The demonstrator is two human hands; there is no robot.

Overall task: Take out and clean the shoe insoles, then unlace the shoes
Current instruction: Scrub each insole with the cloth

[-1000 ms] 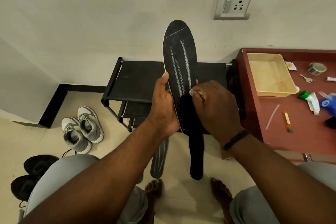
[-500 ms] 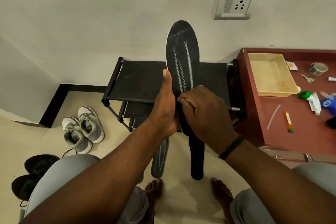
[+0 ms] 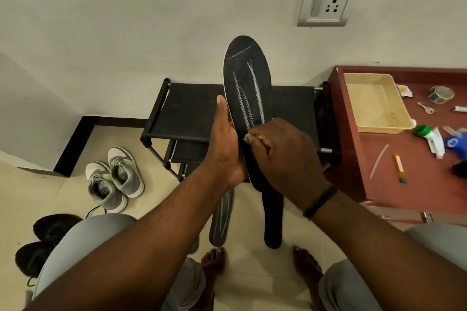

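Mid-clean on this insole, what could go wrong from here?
The left hand holds the insole only at its lower end, so the tall upper part may flex or slip under the right hand. Brushed-off dirt would likely land on the two insoles lying on the floor below.

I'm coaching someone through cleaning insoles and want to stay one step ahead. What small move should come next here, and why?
Probably slide the right hand up the insole. The left hand holds it upright by its edge, and the right hand presses something small and pale, likely a wipe, against its lower half. The stitched upper part lies bare above the fingers, so that stretch seems the natural next area.
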